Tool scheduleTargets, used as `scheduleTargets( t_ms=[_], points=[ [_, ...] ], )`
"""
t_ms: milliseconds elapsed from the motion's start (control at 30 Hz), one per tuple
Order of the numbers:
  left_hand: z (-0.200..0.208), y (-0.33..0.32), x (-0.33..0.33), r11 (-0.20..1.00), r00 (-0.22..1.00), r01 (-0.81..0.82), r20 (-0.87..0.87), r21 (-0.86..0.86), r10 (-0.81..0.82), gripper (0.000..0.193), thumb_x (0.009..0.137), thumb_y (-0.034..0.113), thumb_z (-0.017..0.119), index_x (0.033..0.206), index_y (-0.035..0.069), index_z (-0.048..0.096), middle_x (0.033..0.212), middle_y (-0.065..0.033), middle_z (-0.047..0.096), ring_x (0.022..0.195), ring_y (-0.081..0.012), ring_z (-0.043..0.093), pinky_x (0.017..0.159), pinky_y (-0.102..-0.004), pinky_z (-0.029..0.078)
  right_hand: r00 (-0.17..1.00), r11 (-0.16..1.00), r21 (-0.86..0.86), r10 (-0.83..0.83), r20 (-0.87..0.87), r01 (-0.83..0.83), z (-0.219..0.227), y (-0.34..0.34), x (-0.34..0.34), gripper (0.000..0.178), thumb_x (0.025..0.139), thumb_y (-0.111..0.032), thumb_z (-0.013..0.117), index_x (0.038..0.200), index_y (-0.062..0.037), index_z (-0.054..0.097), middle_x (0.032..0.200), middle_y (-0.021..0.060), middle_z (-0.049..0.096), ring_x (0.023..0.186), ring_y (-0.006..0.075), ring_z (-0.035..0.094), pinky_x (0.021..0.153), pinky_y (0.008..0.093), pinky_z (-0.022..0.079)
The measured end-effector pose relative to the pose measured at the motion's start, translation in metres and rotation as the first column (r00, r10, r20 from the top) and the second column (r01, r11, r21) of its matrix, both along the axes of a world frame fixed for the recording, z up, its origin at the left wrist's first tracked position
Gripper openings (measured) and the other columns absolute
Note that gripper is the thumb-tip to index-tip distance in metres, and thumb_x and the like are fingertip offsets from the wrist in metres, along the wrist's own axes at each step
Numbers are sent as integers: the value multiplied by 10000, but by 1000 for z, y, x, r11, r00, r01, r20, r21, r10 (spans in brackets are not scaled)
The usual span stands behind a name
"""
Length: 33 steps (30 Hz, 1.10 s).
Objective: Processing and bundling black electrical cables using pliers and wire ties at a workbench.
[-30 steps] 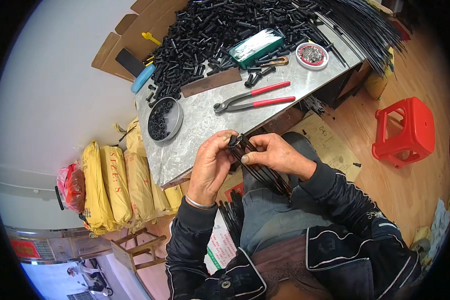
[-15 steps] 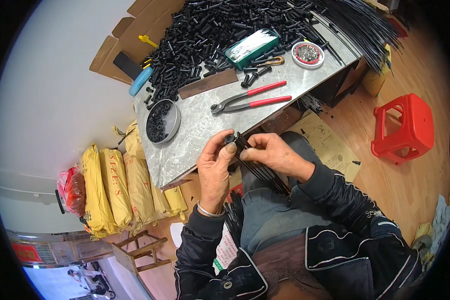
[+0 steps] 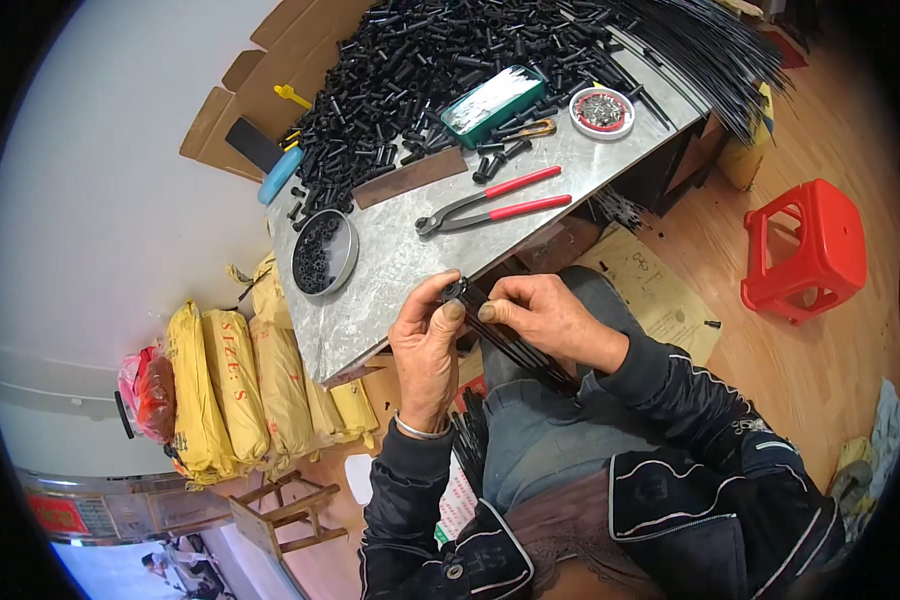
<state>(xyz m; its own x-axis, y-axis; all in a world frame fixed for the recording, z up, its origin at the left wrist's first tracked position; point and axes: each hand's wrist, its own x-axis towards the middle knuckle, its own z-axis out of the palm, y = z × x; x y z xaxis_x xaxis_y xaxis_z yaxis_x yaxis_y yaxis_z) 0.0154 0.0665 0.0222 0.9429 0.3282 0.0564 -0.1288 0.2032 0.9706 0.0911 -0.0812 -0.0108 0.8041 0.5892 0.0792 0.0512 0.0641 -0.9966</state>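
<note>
A bundle of thin black rods [image 3: 523, 352] slants off the near edge of the table [image 3: 390, 275], over the person's lap [image 3: 535, 430]; at its upper end sits a small black piece [image 3: 456, 289], its exact shape hard to make out at this size; the left hand [image 3: 427, 350] pinches that piece between thumb and forefinger; the right hand [image 3: 555, 320], its thumb and fingers drawn narrow, grips the rods just below; on the table, a grey dish [image 3: 344, 250] of small black rings stands near the left edge; pincers [image 3: 525, 208] with red handles lie near the middle of the near edge, open toward the right; behind them rest a flat brown bar [image 3: 410, 179], a green box [image 3: 488, 130] with white contents and, toward the right edge, a white dish [image 3: 600, 136] of small metal bits; a heap of black bolt-like pieces [image 3: 430, 80] covers the far side; long black rods [image 3: 720, 60] overhang the right edge; yellow sacks [image 3: 235, 380] stand beyond the left edge, a red stool [image 3: 820, 240] well apart on the right.
</note>
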Motion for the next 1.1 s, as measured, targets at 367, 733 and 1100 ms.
scheduleTargets(
  t_ms=[367, 733, 1100],
  points=[
    [36, 10, -7, 753, 758, 649, 5, -109, -652, 340, 610, -102, 608, 925, -10, 695, 909, -116, 646, 865, -207, 604, 792, -294, 475, 764, 769, -77, 609, -215, -635, 27, -40, 4, 129, 823, -129, 662, 775, -18, 616, 678, -19, 590, 630, 55, 536, 561, 248, 446],
    [20, 0, -3, 746, 777, 629, 192, -218, -599, 256, 739, -9, 728, 991, 25, 693, 973, -100, 660, 904, -189, 630, 826, -322, 516, 858, 907, 70, 417, -299, -416, 14, -51, -10, 183, 826, -96, 712, 965, 12, 659, 868, -5, 653, 783, 59, 570, 706, 227, 475],
    [8, 10, -9, 784, 796, 594, -13, -179, -605, 371, 687, 13, 688, 1058, 0, 676, 872, -143, 673, 830, -238, 651, 776, -342, 520, 811, 866, 109, 496, -311, -488, 2, -39, -14, 121, 891, -141, 654, 866, -28, 617, 782, 1, 650, 682, 45, 548, 576, 216, 444]
  ],
)
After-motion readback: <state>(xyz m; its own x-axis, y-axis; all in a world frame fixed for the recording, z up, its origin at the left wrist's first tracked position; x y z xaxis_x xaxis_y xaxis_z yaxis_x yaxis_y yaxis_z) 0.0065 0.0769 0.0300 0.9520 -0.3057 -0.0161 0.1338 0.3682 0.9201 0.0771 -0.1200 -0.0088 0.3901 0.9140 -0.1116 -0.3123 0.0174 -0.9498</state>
